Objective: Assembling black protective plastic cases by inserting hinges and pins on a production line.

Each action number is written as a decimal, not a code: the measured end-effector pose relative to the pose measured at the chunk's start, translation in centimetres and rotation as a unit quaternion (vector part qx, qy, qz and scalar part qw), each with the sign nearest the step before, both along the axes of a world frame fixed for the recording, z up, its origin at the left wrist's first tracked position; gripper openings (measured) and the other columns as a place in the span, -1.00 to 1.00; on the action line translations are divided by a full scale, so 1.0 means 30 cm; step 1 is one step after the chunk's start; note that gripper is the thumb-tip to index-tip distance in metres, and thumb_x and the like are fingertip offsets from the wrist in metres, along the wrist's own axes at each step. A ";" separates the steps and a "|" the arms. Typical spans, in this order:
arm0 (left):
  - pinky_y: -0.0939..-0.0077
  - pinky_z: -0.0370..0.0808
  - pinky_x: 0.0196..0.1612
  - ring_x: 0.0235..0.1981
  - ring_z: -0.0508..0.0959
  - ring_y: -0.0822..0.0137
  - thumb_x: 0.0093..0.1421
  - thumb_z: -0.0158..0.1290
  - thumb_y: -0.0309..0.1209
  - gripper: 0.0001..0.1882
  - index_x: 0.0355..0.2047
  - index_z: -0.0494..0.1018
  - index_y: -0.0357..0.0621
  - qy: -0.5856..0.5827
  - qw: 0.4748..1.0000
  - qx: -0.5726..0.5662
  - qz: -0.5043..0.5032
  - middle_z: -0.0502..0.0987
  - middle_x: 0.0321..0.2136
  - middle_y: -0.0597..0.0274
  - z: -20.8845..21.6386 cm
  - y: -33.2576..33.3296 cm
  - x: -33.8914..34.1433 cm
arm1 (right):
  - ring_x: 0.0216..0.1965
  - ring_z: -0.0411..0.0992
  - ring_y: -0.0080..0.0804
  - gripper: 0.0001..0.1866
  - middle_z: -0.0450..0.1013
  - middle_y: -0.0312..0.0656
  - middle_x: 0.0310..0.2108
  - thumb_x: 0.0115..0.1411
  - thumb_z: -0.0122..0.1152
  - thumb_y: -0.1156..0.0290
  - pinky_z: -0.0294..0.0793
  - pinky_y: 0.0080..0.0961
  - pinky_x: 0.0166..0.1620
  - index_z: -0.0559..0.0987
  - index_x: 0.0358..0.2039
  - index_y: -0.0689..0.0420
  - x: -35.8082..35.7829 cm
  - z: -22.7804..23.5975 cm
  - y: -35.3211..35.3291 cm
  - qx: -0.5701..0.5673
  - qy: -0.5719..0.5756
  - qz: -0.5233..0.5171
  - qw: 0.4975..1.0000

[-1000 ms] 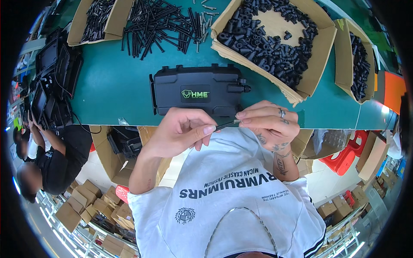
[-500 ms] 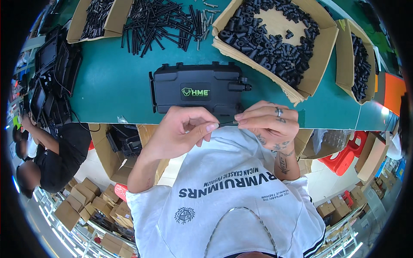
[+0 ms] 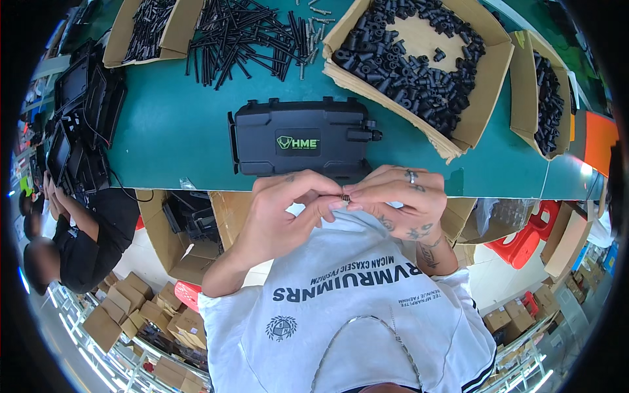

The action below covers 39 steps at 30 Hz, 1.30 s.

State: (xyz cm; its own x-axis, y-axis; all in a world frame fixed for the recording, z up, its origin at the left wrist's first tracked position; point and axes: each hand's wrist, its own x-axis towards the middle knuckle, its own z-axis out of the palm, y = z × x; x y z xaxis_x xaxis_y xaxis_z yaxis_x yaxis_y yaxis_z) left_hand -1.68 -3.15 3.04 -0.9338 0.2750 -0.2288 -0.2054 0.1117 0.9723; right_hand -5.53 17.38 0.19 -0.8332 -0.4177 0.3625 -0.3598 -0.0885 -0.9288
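My left hand (image 3: 278,208) and my right hand (image 3: 409,203) meet in front of my chest, by the near table edge. Both are closed in a pinch, fingertips almost touching. Between them shows a small metal coil spring (image 3: 344,198), pinched by the right fingers. The left fingertips hold a thin dark rod, now mostly hidden by the fingers and spring. Just beyond the hands, a black plastic case (image 3: 301,139) with a green and white label lies flat on the green table (image 3: 177,131); neither hand grips it.
Long black screws (image 3: 242,39) lie heaped at the back, with loose springs (image 3: 313,39) beside them. A cardboard tray (image 3: 419,124) of black fittings stands back right, a smaller box (image 3: 524,98) beyond. Black case parts (image 3: 85,118) pile up at left, near a co-worker (image 3: 98,236).
My hands have come closer together and slightly lower, the right one moving left. The dark rod that showed between the fingertips is now covered. The case stays put.
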 end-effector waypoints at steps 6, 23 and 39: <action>0.56 0.65 -0.31 -0.34 0.68 0.35 0.12 0.21 -0.74 -0.84 -0.27 0.53 -0.41 -0.017 0.979 0.150 0.138 0.63 -0.33 0.03 -0.026 0.016 0.036 | -0.38 0.64 -0.20 -0.85 0.62 -0.07 -0.50 -0.04 0.43 0.69 0.60 -0.46 -0.33 0.66 -0.40 0.33 -0.010 0.015 0.010 -0.024 -0.025 -0.008 0.999; 0.54 0.65 -0.32 -0.40 0.66 0.33 0.07 0.22 -0.78 -0.81 -0.29 0.61 -0.38 0.114 0.956 0.101 0.250 0.62 -0.36 -0.04 -0.104 0.055 0.095 | -0.35 0.64 -0.28 -0.80 0.64 -0.10 -0.45 -0.10 0.48 0.67 0.59 -0.50 -0.28 0.68 -0.40 0.27 0.015 0.043 -0.022 0.043 -0.057 -0.039 0.997; 0.47 0.65 -0.28 -0.36 0.66 0.29 0.21 0.16 -0.66 -0.89 -0.24 0.54 -0.39 -0.002 0.915 0.286 0.285 0.61 -0.34 -0.01 -0.121 0.075 0.096 | -0.39 0.58 -0.39 -0.63 0.62 -0.16 -0.39 -0.17 0.56 0.59 0.53 -0.57 -0.37 0.71 -0.26 0.20 0.016 0.079 -0.012 0.055 -0.082 -0.065 0.993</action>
